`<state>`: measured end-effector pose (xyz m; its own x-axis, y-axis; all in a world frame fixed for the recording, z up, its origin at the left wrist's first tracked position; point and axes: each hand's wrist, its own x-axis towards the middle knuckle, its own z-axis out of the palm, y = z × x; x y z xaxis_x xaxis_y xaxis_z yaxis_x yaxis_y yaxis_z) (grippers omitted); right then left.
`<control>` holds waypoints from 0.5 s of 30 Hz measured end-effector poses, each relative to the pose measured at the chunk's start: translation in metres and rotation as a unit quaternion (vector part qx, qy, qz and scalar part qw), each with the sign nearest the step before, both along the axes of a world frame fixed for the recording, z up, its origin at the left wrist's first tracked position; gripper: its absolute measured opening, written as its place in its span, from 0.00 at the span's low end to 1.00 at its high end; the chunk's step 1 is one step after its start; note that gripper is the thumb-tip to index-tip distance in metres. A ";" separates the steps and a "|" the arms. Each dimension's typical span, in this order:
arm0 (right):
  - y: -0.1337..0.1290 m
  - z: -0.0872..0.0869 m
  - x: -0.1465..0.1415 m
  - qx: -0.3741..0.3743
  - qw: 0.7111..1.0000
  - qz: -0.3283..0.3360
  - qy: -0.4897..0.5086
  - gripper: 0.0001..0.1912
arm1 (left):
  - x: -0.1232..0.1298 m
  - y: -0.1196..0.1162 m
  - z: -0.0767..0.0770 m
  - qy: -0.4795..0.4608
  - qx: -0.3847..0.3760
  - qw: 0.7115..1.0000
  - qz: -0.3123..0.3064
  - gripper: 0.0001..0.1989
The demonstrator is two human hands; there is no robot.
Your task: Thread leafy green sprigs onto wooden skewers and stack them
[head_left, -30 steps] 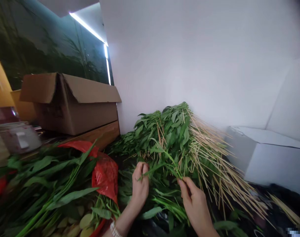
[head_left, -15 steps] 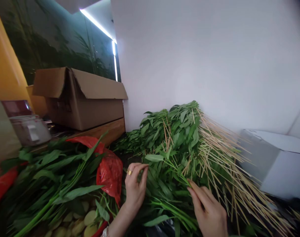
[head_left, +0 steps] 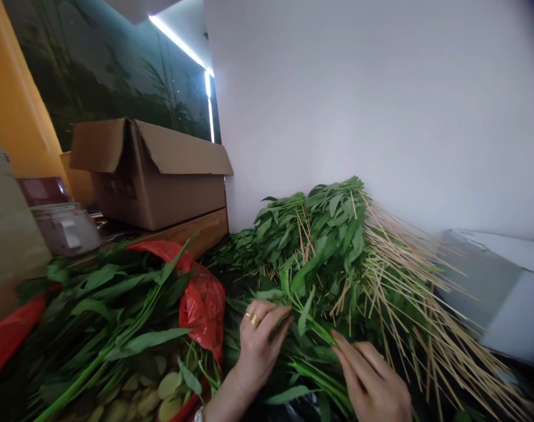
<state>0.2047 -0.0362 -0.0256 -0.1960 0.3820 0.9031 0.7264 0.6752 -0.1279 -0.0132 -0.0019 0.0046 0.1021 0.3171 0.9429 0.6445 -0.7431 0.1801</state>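
Note:
Between thumb and fingers my right hand (head_left: pixel 374 375) pinches the lower end of a water spinach stem (head_left: pixel 317 329), which slants up to the left. My left hand (head_left: pixel 262 340), with a gold ring, is closed, its fingertips beside the leafy upper part of that stem; whether a leaf is between them is hidden. Below both hands lie loose water spinach stalks (head_left: pixel 322 381). Just behind are heaped bundles of greens (head_left: pixel 332 220), with many thin wooden skewers (head_left: pixel 407 293) fanning out to the right.
At left, a red plastic bag (head_left: pixel 203 308) surrounds more long-leafed greens (head_left: pixel 112 305) and round pale-yellow pieces (head_left: pixel 150 401). Behind it, an open cardboard box (head_left: pixel 179 199) and a clear plastic jug (head_left: pixel 67 228) rest on a ledge. A white box (head_left: pixel 508 299) stands at right by the wall (head_left: pixel 359 88).
My left hand has moved right, closer to the stem and my right hand. The stem's leafy tip has shifted. The whole view has swung slightly left.

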 end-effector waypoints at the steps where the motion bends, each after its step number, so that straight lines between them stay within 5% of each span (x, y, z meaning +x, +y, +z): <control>1: 0.000 0.000 0.000 0.003 1.000 0.001 -0.004 0.18 | 0.000 0.000 -0.001 0.009 0.011 1.000 0.003 0.13; 15: -0.006 0.010 -0.012 0.002 1.000 0.007 -0.023 0.14 | 0.000 0.002 0.002 0.076 0.014 0.996 0.041 0.09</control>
